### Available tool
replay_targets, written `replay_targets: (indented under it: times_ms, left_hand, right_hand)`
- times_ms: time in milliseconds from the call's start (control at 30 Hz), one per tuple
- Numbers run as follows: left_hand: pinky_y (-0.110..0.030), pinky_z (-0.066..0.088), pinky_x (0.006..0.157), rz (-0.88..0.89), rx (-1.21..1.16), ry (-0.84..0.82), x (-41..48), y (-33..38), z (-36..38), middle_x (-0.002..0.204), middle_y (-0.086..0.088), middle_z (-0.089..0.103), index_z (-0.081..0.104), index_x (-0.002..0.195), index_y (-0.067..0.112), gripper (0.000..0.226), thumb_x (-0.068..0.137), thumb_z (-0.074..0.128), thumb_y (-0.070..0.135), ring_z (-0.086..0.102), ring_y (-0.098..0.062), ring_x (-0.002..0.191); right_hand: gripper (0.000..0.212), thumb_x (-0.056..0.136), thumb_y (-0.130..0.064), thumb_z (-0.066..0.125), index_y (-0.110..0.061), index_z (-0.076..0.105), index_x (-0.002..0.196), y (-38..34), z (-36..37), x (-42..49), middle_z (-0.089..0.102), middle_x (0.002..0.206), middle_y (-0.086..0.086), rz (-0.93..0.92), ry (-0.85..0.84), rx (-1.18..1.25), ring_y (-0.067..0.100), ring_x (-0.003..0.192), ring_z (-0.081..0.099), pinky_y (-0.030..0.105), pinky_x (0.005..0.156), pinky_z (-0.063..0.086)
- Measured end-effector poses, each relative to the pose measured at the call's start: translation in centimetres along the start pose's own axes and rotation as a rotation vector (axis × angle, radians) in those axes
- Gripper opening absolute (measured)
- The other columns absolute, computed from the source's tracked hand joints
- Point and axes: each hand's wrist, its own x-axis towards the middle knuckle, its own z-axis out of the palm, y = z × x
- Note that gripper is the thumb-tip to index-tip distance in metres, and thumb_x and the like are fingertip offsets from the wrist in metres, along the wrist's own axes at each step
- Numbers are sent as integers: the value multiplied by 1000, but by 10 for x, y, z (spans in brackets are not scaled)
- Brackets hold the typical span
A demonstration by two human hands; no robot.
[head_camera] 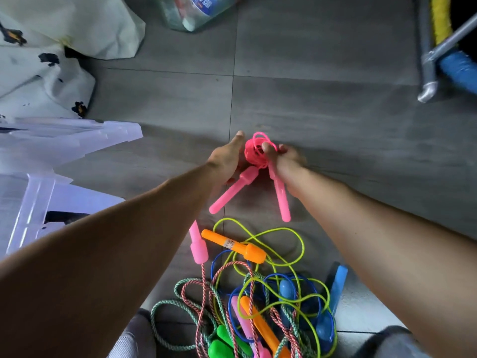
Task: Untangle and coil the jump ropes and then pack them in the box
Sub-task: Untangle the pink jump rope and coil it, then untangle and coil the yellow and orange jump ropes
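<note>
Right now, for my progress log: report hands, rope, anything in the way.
Right hand pinches pink coil; left hand against it, fingers hidden. Pink handles stick out below. Tangled ropes lie near; box at left.
</note>
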Motion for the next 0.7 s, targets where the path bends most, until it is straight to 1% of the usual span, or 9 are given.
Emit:
replay_targets:
  times_ms: [67,100,167,267,367,433,533,600,700]
  left_hand:
    - [-53,56,94,6,18,1,0,-1,1,107,-14,75,73,106,13,81,72,42,79,71,-36,99]
    - [-52,56,93,20,27,11,1,-3,2,108,-13,74,73,106,13,80,73,41,78,71,-35,99]
    - [-49,56,93,86,93,25,-1,-7,4,104,-13,74,72,100,12,66,88,41,69,69,-35,98]
    - [-42,54,82,182,255,66,-1,-18,2,86,-12,64,60,86,9,49,101,40,52,62,-35,82]
    - [-31,44,67,225,357,107,0,-26,-3,100,-17,61,57,98,12,27,104,41,31,59,-36,94]
    - [-29,34,60,241,400,135,-4,-30,-4,95,-12,58,58,95,13,27,104,42,32,53,-32,86]
    - [-31,38,67,247,405,157,-14,-34,-7,80,-8,57,60,85,12,30,98,50,37,52,-35,79]
    - [-33,37,63,238,431,158,-26,-39,-8,75,-9,56,55,76,15,31,94,51,39,53,-36,77]
    - [-36,44,63,268,441,124,-54,-51,-6,77,-15,62,58,79,9,39,88,52,46,55,-35,74]
  right_hand:
    - [73,78,-72,62,-16,64,124,6,-2,-2,70,122,8,-25,17,-70,27,116,64,34,97,50]
    - [78,76,-75,62,-16,63,127,10,-4,-3,70,122,8,-35,26,-84,27,115,64,33,94,49]
    - [76,73,-76,63,-19,63,123,15,-6,-8,73,114,8,-57,37,-100,28,107,68,33,88,52]
    - [73,61,-80,57,-24,63,108,22,-8,-20,74,98,4,-104,60,-76,28,91,72,40,82,57]
    - [74,58,-80,54,-24,62,105,29,-13,-29,74,96,2,-119,88,-57,24,94,70,41,85,56]
    - [71,63,-77,56,-24,63,110,33,-18,-34,74,102,2,-121,91,-70,23,101,68,39,89,54]
    - [62,80,-65,64,-20,62,124,41,-26,-44,70,120,3,-100,105,-114,23,114,64,35,94,51]
    - [55,85,-63,64,-19,65,118,48,-33,-57,70,116,2,-116,121,-138,23,111,65,32,89,49]
    - [44,85,-53,70,-19,66,112,58,-45,-87,71,110,4,-167,142,-163,24,101,68,35,85,52]
